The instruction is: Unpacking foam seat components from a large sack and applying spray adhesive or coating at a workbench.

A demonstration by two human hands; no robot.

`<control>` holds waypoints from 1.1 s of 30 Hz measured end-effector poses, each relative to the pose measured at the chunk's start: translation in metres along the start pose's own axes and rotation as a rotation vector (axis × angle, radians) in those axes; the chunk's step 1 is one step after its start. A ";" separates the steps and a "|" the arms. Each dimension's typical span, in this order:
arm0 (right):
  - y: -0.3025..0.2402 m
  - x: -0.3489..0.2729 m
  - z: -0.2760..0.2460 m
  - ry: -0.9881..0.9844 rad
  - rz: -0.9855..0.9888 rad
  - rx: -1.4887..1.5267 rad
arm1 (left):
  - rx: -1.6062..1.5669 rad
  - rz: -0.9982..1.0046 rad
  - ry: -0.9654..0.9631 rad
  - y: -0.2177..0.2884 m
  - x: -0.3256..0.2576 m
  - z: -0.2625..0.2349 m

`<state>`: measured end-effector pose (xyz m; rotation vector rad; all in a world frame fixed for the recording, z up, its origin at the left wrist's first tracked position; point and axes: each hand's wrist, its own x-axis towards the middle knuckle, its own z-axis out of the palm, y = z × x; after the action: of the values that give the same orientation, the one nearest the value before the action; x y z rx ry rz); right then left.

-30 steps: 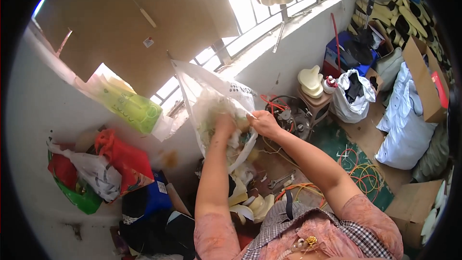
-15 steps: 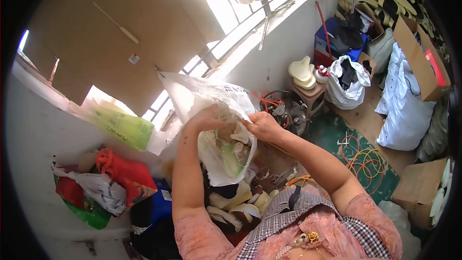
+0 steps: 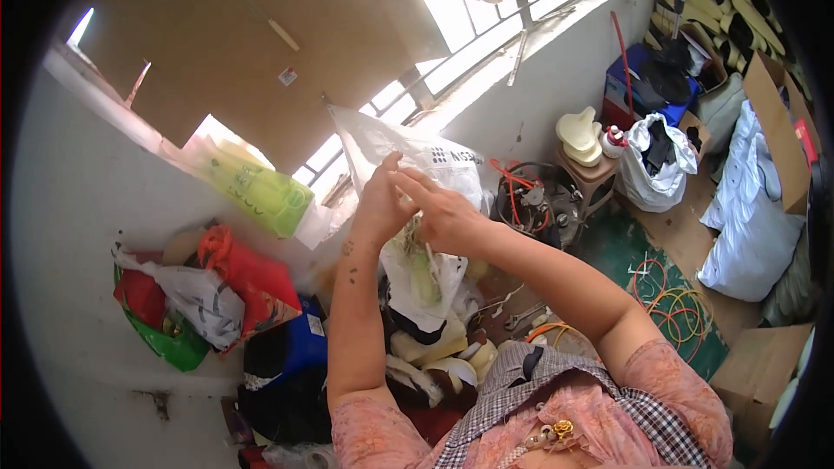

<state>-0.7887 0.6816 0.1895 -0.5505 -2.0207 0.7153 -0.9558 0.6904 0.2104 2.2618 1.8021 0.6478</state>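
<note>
A white plastic bag [image 3: 445,156] with dark print hangs by the window, its mouth facing me. Fibrous scraps and a pale green piece [image 3: 423,278] show in its lower part. At the bag's upper rim my left hand [image 3: 382,201] is closed, with the rim between its bent fingers. My right hand [image 3: 445,215] meets it there, fingers drawn together and touching the left fingertips; it too appears to pinch the bag's edge. The hands cover most of the opening, so the exact grip is partly hidden.
A green bag [image 3: 261,195] hangs on the wall at the left, above a bundle of red and grey bags [image 3: 213,300]. Foam scraps [image 3: 434,347] lie below my hands. To the right stand a stool [image 3: 592,170], a white sack [image 3: 658,182] and orange hoses [image 3: 665,300].
My left hand has come up out of the bag's mouth to its rim. The right hand has moved from the right edge over to the left hand. The view has shifted slightly.
</note>
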 end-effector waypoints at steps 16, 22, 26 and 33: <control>0.072 -0.118 0.002 -0.308 0.487 0.304 | -0.278 -0.266 -0.087 0.065 -0.183 0.028; 0.038 -0.147 0.034 -0.699 0.145 0.226 | -0.209 -0.290 0.181 0.031 -0.190 0.061; -0.042 -0.003 0.000 0.159 -0.204 -0.025 | -0.474 -0.433 0.355 0.044 -0.203 0.026; -0.005 0.023 0.006 -0.494 -0.212 -0.390 | -0.228 -0.561 0.796 0.003 -0.234 0.026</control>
<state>-0.8059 0.6900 0.2041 -0.3920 -2.6619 0.3445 -0.9817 0.4688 0.1366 1.3023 2.3610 1.6568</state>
